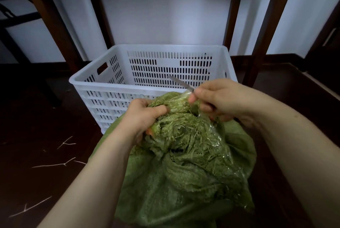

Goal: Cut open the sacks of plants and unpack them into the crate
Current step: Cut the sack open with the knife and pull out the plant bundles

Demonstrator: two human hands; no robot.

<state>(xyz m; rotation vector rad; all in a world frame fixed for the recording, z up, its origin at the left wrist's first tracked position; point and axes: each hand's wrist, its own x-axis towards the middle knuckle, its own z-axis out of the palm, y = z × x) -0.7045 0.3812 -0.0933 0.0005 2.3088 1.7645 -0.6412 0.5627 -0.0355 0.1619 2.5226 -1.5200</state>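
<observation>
Gripping the gathered, frayed mouth of the green woven sack (184, 181) with the left hand (145, 117), closed tight into the loose threads, presumably to keep the fabric raised and taut for cutting. Holding a blade (181, 82) in the right hand (220, 99), closed round the hidden handle and also pinching a fold of the clear plastic liner (219, 146). Pointed far and left, away from both wrists and over the near rim of the white slotted crate (110, 89), probably as a safe resting angle between cuts. Cannot tell whether knife or scissors, given the concealed handle. Occupying the near centre, slumped on the dark floor just in front of the crate's near wall, though contact not certain; placed so, most likely, to shorten the lift from one to the other. Judged only partly opened: mouth ragged, liner exposed, contents not clearly visible, and no plants seen in the part of the crate on view. Scattered at near left: pale twigs (55, 164). Rising at far left and far right: dark wooden legs (237, 7) against a white wall.
</observation>
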